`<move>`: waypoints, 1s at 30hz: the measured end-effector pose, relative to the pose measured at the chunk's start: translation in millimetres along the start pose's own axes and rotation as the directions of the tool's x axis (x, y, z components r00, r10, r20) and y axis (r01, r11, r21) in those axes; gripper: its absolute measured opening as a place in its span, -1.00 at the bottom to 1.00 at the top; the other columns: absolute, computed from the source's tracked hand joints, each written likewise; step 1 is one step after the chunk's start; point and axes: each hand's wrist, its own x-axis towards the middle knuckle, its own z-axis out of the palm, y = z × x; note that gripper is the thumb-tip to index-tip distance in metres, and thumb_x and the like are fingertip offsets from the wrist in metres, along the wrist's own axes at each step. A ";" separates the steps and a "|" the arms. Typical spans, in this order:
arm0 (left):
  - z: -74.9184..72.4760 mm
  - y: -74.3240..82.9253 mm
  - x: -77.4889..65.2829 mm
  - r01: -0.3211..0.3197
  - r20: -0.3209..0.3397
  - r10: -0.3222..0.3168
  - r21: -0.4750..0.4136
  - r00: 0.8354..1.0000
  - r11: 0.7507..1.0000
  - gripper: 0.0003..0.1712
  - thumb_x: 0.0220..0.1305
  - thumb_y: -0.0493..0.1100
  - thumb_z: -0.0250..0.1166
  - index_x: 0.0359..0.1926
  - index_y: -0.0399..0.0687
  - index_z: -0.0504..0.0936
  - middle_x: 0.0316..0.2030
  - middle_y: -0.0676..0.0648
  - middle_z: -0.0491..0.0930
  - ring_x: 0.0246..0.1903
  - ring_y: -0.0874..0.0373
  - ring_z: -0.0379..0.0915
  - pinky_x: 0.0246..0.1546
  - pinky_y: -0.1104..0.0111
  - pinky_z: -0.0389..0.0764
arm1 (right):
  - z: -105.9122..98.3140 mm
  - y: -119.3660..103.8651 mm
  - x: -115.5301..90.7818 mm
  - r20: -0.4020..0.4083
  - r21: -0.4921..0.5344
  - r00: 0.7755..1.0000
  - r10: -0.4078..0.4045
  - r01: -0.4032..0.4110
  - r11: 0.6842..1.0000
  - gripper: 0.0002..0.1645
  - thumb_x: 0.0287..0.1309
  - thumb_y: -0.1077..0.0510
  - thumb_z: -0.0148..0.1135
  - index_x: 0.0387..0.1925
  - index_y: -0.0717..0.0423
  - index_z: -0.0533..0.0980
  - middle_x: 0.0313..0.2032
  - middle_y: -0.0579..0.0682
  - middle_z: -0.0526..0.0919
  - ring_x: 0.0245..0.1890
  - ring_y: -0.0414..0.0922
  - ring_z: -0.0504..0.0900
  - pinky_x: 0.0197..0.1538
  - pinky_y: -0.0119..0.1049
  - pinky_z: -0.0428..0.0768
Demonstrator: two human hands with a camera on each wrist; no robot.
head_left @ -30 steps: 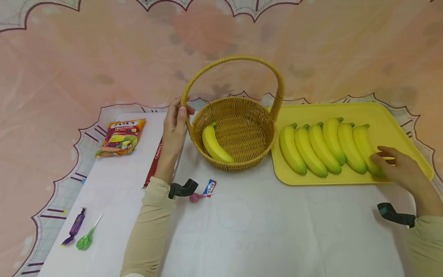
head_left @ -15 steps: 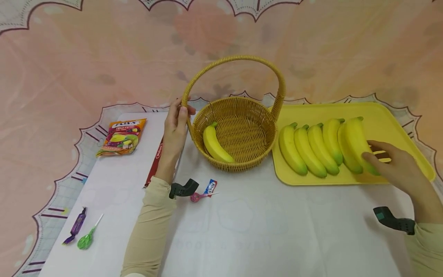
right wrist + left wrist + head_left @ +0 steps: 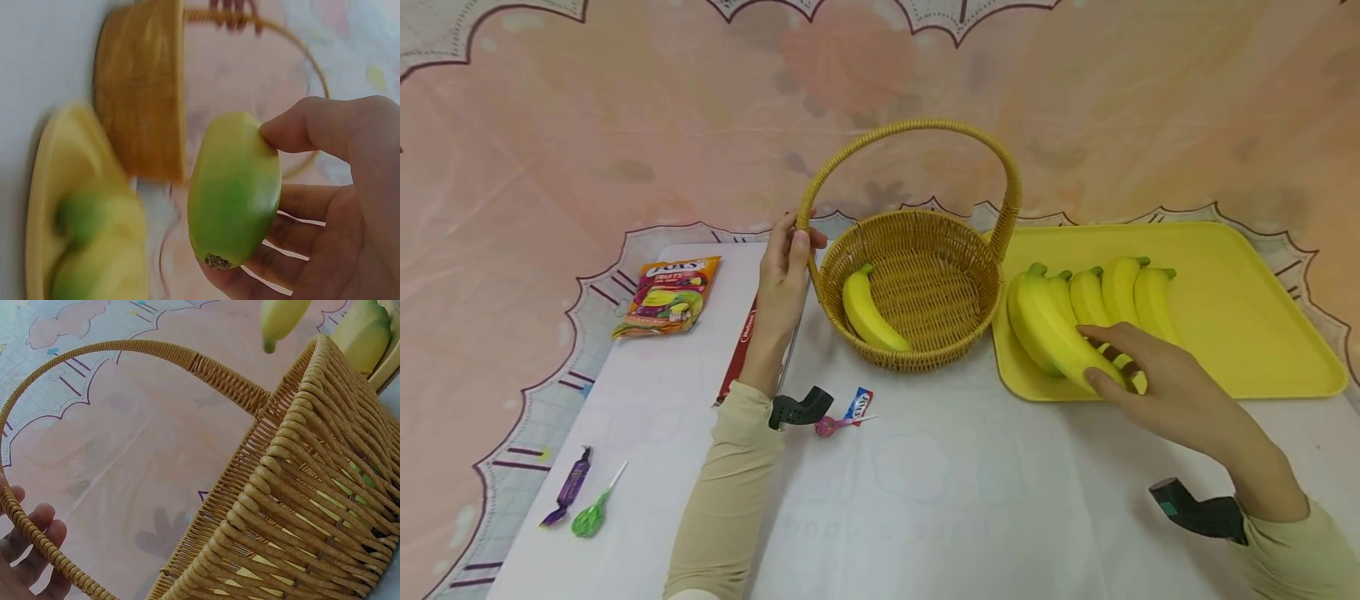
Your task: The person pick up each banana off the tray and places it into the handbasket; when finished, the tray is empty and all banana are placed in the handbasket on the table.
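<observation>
My left hand grips the handle of a wicker basket at its left side; in the left wrist view its fingers wrap the woven handle. One banana lies inside the basket on the left. My right hand pinches another banana between thumb and fingers, raised over the left part of the yellow tray. Seen from the right wrist, the held banana points its green, dark-tipped end at the camera. Several more bananas lie side by side on the tray, partly covered by hand and held banana.
An orange candy bag and a red packet, partly under the left forearm, lie to the left. Near the front are a purple wrapped candy, a green lollipop, a pink lollipop and a small blue-red candy.
My right hand has taken the rightmost banana, lifted it off the tray and carried it left over the others towards the basket. The left hand has stayed on the handle.
</observation>
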 end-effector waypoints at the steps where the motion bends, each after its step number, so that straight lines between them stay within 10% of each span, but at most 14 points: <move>1: 0.0 0.2 0.1 0.001 0.002 -0.001 0.002 1.000 1.000 -0.61 0.49 -0.07 -0.11 0.22 -0.09 0.33 -0.19 -0.14 0.46 -0.08 0.16 0.36 0.08 0.36 0.30 | 1.9 -6.4 3.7 0.012 0.012 1.000 -0.007 0.006 1.000 -0.43 0.21 0.02 0.21 0.24 0.04 0.37 -0.06 -0.08 0.57 -0.21 -0.31 0.46 -0.27 -0.36 0.52; 18: 3.0 -0.6 -0.9 0.016 0.016 -0.015 -0.004 1.000 1.000 -0.59 0.49 -0.08 -0.13 0.23 -0.14 0.31 -0.19 -0.10 0.46 -0.06 0.16 0.37 0.11 0.31 0.31 | 45.9 -54.8 111.1 0.163 0.218 0.986 -0.020 -0.016 0.976 -0.39 0.28 -0.09 0.08 0.28 0.08 0.34 0.01 0.02 0.57 -0.07 -0.06 0.53 -0.06 -0.13 0.50; 30: 0.6 1.7 -0.3 0.008 0.011 -0.008 0.007 1.000 1.000 -0.59 0.49 -0.07 -0.14 0.23 -0.13 0.33 -0.18 -0.17 0.47 -0.07 0.14 0.37 0.11 0.30 0.32 | 79.8 -79.4 174.5 0.300 0.112 0.954 0.009 -0.044 0.993 -0.35 0.24 -0.05 0.11 0.25 0.24 0.35 -0.08 0.12 0.63 -0.10 -0.03 0.56 -0.02 -0.15 0.51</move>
